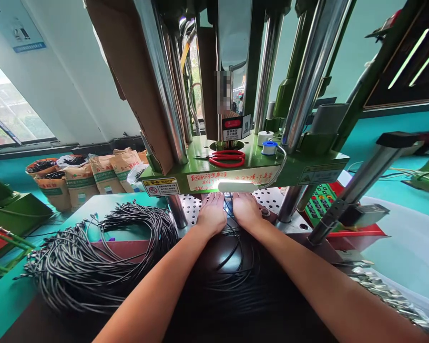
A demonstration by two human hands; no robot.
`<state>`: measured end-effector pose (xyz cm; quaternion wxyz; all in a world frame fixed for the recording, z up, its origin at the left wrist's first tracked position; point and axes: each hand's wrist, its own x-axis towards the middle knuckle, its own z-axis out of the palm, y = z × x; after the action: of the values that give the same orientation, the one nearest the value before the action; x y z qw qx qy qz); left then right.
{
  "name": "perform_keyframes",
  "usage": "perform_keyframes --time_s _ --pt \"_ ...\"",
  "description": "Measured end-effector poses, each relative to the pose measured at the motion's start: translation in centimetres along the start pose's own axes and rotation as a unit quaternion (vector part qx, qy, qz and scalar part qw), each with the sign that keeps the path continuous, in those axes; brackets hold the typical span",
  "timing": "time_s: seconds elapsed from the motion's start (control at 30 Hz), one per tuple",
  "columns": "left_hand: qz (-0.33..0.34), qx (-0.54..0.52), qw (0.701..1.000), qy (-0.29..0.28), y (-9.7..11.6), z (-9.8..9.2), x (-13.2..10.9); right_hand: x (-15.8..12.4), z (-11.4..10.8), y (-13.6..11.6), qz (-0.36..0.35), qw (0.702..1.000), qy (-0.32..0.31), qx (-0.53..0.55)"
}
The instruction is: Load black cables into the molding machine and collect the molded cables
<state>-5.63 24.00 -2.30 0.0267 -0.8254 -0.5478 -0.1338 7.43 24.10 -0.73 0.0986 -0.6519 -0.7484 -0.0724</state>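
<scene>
My left hand and my right hand reach under the green crosspiece of a press, one on each side of a metal block. Their fingertips are hidden beneath the lamp, so their grip cannot be made out. Black cables run from between both hands down over the dark surface in front of me. A large coiled bundle of black cables lies to the left.
Red-handled pliers and a blue spool rest on the crosspiece. Shiny columns flank the work area. A keypad panel and metal parts are at right. Paper sacks stand back left.
</scene>
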Motion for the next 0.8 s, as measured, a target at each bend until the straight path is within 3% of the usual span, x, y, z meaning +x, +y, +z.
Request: perform_keyframes --time_s 0.17,0.37,0.63,0.8 --pt "-0.022 -0.011 1.000 -0.014 0.2 -0.5 0.1 0.0 -0.6 1.1 -0.034 0.999 -0.006 0.009" --pt "-0.053 -0.025 0.998 -0.008 1.2 -1.2 0.0 -1.2 -0.9 2.8 0.015 1.000 0.018 -0.003" --pt "-0.067 -0.031 0.997 -0.015 1.9 -0.9 0.0 0.0 0.7 2.0 0.004 1.000 -0.007 0.001" --pt "-0.075 -0.028 0.997 -0.020 1.9 -1.1 0.0 0.4 0.0 2.4 -0.013 1.000 -0.004 0.016"
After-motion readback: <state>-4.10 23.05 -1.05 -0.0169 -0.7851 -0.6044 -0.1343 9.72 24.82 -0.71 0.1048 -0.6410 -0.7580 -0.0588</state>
